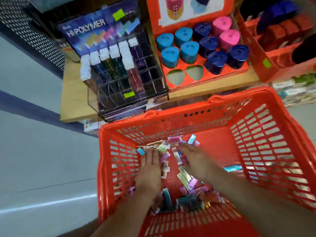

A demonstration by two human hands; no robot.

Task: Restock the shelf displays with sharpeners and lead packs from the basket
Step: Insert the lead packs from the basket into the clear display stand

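Note:
Both my hands reach down into a red plastic basket point(266, 134) whose floor is strewn with several small lead packs point(183, 176) in pink, gold, teal and purple. My left hand point(150, 170) lies flat on the packs with straight fingers. My right hand point(196, 161) also spreads over them, fingers extended. Above, a clear acrylic lead display point(123, 72) with a "HI-POLYMER" card holds some packs in its back rows. To its right, an orange sharpener tray point(201, 77) carries several light blue, dark blue and pink sharpeners point(189, 52), with two vacant holes at its front.
The displays stand on a wooden shelf point(73, 103). Another orange display box point(280, 65) with dark items sits at the right. A black perforated panel point(34, 38) and grey floor lie to the left. Small boxed goods show on a lower shelf behind the basket.

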